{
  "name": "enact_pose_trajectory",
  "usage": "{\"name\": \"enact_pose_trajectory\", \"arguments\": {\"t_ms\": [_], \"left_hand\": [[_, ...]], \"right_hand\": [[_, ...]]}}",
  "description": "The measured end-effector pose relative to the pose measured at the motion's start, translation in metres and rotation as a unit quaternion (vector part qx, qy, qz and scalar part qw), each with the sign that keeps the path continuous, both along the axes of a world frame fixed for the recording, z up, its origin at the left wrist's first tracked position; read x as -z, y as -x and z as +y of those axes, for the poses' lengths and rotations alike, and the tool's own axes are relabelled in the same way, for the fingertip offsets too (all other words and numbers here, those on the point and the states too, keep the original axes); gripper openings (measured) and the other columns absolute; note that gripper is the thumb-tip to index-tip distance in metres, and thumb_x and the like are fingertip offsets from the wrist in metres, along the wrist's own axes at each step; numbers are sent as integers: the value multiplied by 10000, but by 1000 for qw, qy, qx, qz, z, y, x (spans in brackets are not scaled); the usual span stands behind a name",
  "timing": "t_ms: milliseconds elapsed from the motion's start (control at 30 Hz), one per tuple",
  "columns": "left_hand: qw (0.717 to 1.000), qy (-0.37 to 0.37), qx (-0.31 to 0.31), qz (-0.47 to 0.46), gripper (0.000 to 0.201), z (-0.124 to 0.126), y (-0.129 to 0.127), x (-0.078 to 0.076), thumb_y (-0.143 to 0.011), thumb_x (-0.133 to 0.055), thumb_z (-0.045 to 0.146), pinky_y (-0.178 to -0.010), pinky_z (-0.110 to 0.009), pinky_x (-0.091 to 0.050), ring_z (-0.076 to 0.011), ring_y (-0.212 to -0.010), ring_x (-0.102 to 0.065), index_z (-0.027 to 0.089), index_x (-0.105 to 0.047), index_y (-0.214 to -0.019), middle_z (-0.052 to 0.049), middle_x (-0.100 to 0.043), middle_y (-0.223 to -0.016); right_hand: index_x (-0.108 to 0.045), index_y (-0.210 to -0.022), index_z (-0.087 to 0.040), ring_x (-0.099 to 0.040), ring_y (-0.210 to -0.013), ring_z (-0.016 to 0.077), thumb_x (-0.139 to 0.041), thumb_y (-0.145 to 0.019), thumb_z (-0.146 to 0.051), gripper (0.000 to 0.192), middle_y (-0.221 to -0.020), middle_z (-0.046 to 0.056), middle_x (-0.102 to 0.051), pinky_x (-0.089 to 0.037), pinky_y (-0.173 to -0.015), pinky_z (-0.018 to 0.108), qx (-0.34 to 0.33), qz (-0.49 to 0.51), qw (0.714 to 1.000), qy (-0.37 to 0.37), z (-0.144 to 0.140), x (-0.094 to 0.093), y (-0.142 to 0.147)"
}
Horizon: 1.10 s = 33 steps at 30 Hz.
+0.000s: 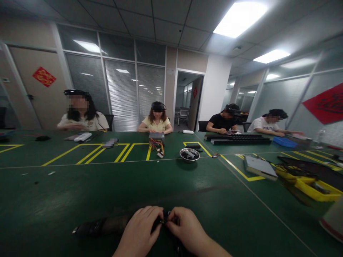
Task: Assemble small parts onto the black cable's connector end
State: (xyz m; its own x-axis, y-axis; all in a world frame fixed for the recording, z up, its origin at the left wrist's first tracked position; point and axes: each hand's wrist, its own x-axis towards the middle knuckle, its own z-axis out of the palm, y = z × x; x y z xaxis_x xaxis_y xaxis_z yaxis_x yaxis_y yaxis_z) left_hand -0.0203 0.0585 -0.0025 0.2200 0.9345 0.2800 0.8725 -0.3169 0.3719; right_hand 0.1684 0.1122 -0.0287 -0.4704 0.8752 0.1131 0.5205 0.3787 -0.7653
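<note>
A long dark cylindrical tool (100, 227) with a metal tip lies on the green table, pointing left; its exact kind cannot be made out. My left hand (144, 228) is closed over its right end, with thumb and forefinger bent inward. Close beside it, my right hand (186, 224) is pinched, fingertips nearly touching those of the left. A tiny brassy spot shows between the two hands, in front of a dark part. What the right fingertips hold is too small and shadowed to name.
Ahead stands a metal bowl (189, 155) with dark items inside. Farther back are a power supply unit (157, 137) with coloured cables and black rails (238, 140). To the right are a grey flat box (259, 167) and a yellow tray (318, 191). Several people sit across the table.
</note>
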Motion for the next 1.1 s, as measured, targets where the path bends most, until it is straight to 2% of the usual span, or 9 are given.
{"name": "enact_pose_trajectory", "arguments": {"t_ms": [733, 1100], "left_hand": [[1000, -13, 3, 8, 175, -2, 0, 4, -826, -490, 179, -942, -362, -414, -198, -1079, -571, 253, -601, -938, -7, -646, -1138], [999, -13, -35, 32, 169, -3, -9, 2, -825, -488, 210, -882, -341, -411, -197, -972, -586, 248, -615, -930, -11, -647, -1015]], "right_hand": [[-693, -797, -185, -571, -635, 101, -628, -770, -159, 75, -738, -17, -678, -373, -578, 176, -6, -3, 1000, -24, -3, -5, -2], [-720, -849, -192, -607, -679, 111, -656, -793, -211, 87, -809, -7, -714, -402, -619, 184, -18, -3, 1000, -13, -3, -10, -5]]}}
